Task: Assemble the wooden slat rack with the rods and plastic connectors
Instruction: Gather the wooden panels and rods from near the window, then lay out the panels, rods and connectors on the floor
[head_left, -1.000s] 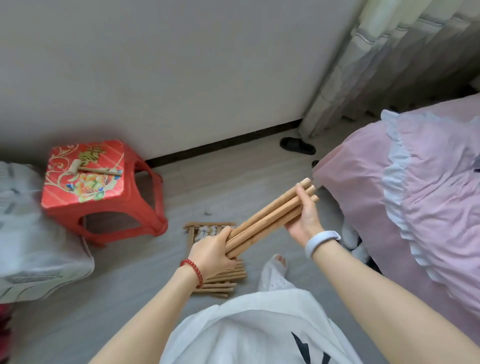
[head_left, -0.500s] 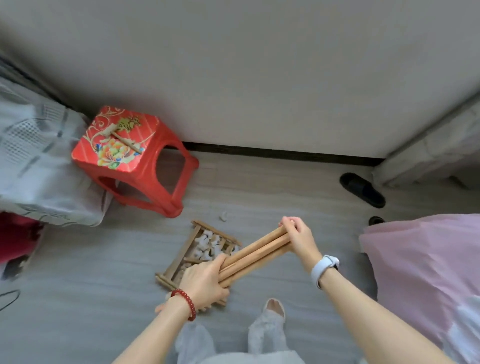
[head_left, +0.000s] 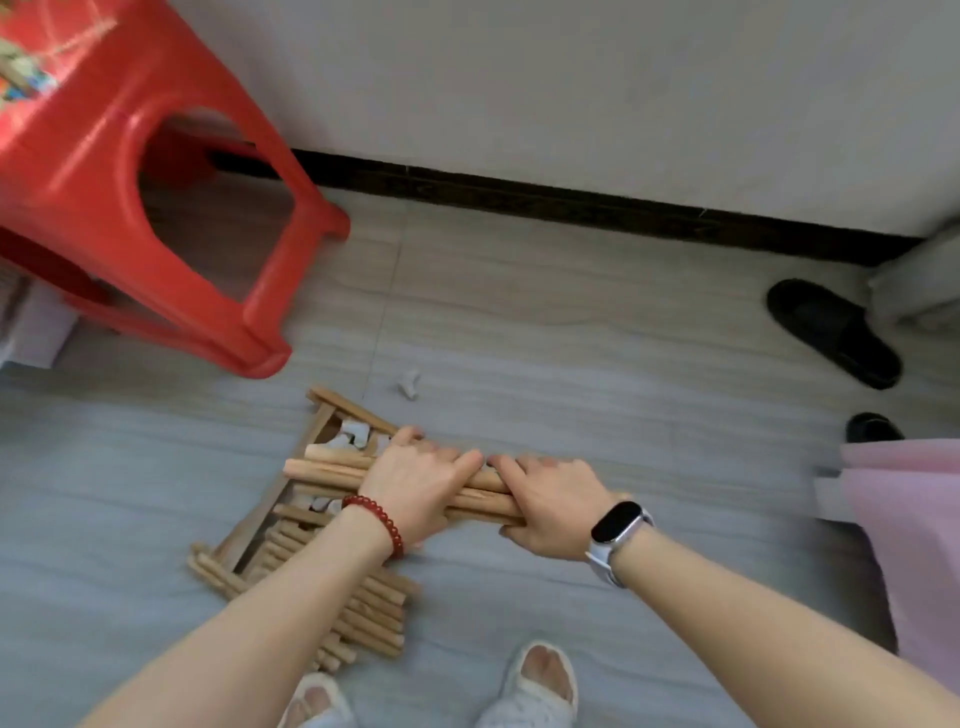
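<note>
Fingers of left hand (head_left: 415, 483) and right hand (head_left: 550, 509) both wrapped tight on the rod bundle (head_left: 332, 470), held level just above the wooden slat frame (head_left: 291, 525) lying on the floor (loose white connectors (head_left: 353, 434) inside it, one stray connector (head_left: 408, 384) just beyond), red stool (head_left: 130, 208) further beyond.

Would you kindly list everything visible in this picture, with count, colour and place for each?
Rod bundle: several, tan wood, gripped by both hands low over the floor.
Slat frame: one, tan wood, on the floor beneath the bundle.
Loose rods: many, tan, piled at the frame's near end.
Connectors: several, white, inside the frame.
Stray connector: one, white, on the floor beyond the frame.
Stool: one, red, upper left.
Slippers: two, black, far right.
Bedding: pink, right edge.
Left hand: red bead bracelet.
Right hand: watch at the wrist.
Feet: two, white slippers, bottom.
</note>
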